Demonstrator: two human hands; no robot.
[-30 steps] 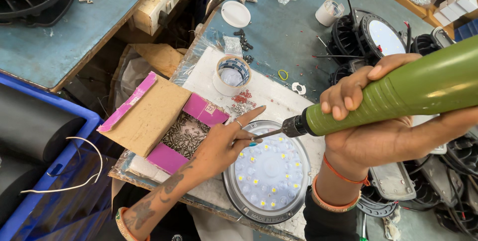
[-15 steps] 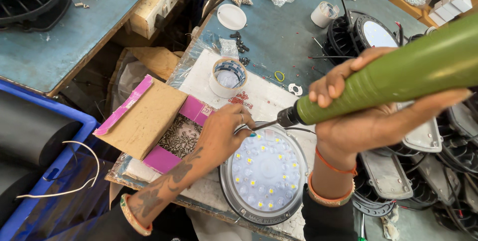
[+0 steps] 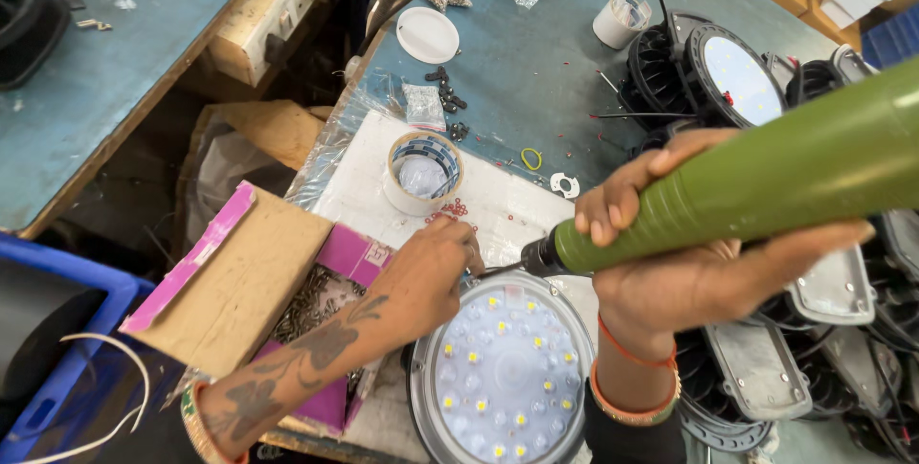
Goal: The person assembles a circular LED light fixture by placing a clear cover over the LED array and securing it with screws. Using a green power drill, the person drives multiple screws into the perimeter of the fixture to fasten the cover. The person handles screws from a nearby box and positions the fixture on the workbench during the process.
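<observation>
My right hand (image 3: 699, 253) grips a green electric screwdriver (image 3: 766, 186) held almost level, its bit pointing left. The bit tip meets the fingers of my left hand (image 3: 436, 272), which are pinched together at the upper left rim of a round LED lamp (image 3: 503, 378); whether they hold a screw is hidden. The lamp lies face up in front of me, with a white board of yellow LED dots inside a grey metal rim. Just left of my left forearm an open pink cardboard box (image 3: 316, 316) holds several dark screws.
A roll of tape (image 3: 422, 172) stands on the white sheet (image 3: 498, 210) behind the lamp, beside small red washers (image 3: 450, 210). Black finned lamp housings (image 3: 718, 76) and grey covers (image 3: 766, 368) crowd the right side. A white lid (image 3: 427, 35) and black screws (image 3: 445, 90) lie farther back. A blue crate (image 3: 57, 349) sits low left.
My left hand has closed from a spread hold into a pinch at the bit tip on the lamp's rim. The view has shifted so the lamp sits lower.
</observation>
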